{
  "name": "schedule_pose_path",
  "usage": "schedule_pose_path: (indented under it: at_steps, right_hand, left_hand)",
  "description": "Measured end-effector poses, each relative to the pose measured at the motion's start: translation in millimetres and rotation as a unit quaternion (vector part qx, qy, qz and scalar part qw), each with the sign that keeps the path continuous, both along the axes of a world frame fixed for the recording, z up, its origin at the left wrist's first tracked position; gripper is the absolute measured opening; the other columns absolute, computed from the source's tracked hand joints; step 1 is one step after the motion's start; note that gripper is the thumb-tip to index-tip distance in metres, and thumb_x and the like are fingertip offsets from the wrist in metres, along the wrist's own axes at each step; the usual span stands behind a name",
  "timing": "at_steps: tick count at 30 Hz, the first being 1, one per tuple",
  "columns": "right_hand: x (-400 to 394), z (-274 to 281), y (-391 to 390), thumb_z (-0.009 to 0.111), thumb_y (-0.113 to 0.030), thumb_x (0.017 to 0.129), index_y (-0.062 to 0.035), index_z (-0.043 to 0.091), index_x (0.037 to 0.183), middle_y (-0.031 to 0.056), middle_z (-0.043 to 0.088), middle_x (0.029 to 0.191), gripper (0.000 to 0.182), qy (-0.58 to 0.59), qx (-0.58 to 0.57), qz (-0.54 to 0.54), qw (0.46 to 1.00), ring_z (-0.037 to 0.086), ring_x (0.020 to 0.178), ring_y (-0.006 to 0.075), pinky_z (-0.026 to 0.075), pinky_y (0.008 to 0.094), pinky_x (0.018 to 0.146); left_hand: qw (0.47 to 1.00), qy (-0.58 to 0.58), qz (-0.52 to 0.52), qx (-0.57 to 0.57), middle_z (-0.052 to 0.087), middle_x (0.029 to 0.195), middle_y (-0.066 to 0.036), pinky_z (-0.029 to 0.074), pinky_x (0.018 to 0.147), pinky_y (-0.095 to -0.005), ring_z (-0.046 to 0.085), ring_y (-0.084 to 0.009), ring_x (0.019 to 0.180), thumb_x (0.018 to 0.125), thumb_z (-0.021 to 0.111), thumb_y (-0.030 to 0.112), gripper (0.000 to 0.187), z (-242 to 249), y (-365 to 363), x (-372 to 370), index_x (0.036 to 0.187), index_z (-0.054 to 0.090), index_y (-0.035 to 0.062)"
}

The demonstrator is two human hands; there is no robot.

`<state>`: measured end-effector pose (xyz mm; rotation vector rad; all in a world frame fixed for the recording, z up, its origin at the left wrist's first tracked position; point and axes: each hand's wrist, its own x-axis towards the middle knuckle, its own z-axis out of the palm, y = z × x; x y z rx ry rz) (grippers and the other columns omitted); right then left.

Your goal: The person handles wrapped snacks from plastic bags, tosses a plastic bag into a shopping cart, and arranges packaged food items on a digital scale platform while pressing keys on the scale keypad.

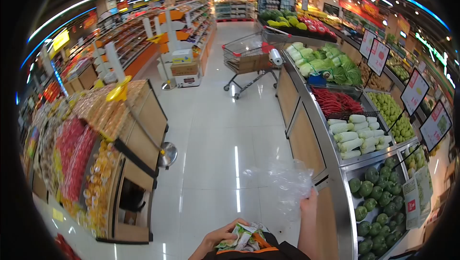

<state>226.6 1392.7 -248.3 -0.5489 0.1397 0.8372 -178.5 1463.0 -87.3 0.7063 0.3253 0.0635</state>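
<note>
My left hand (221, 236) is low in the head view, close to my body, with its fingers closed over a green and white printed packet (245, 239). Some orange shows on and beside the packet, and its contents cannot be made out. Out to the right, my right hand (308, 203) grips a thin clear plastic bag (283, 183). That bag hangs loose and crumpled over the aisle floor, next to the vegetable stand. Part of my right hand is hidden by the bag's film.
Along the right runs a metal-edged stand (341, 183) with green round squashes (378, 212), white radish-like vegetables (357, 135), red chillies (335, 101) and cabbages (330, 61). A shopping cart (249, 61) stands ahead. At left are a snack display (76, 154) and a metal post base (167, 155).
</note>
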Motion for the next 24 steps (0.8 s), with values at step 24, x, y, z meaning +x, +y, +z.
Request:
schedule_pose_path:
  at_steps: [24]
  right_hand:
    - [176,83,817,0.052,-0.015,0.093,0.0029,0.053,0.114,0.0139,0.061,0.114,0.028,0.007,-0.035,0.323,0.946,0.058,0.106,0.0265,0.044,0.0392,0.098]
  left_hand:
    - [0.996,-0.064,0.057,0.029,0.047,0.127,-0.012,0.035,0.102,-0.0328,0.047,-0.0201,0.119,0.076,0.073,0.033,0.071,-39,685,290,0.131,0.038,0.0052]
